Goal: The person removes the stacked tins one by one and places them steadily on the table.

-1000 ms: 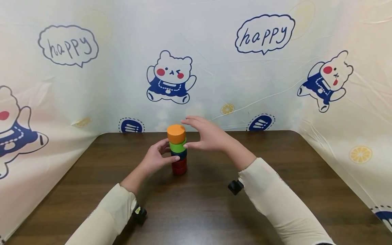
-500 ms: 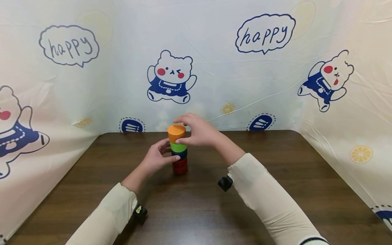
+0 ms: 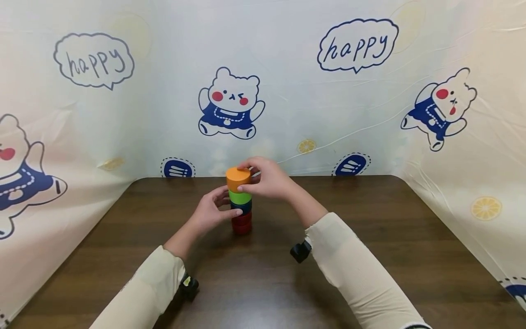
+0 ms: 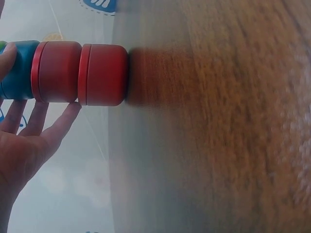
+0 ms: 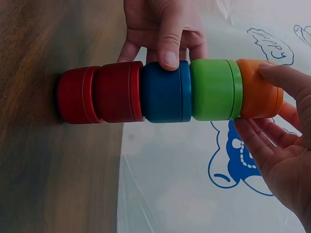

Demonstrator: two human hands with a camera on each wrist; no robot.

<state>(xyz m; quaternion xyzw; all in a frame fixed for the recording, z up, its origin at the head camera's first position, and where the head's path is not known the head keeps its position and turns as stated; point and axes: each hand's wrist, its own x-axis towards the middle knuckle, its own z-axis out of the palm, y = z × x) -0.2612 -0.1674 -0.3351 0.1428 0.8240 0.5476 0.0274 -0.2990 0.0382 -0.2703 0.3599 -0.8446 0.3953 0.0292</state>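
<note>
Orange cap (image 3: 238, 178), topmost on a five-piece stack, is pinched by the right hand (image 3: 267, 180). Directly below, the blue cap (image 3: 241, 208) is gripped by the left hand (image 3: 209, 212). Dark wooden tabletop (image 3: 370, 237) is enclosed by a bear-printed "happy" backdrop (image 3: 230, 107).

Five round lidded jars stand in one stack: two red jars (image 5: 99, 93), one blue jar (image 5: 165, 92), one green jar (image 5: 215, 89), and one orange jar (image 5: 257, 94), apparently lidded too.
</note>
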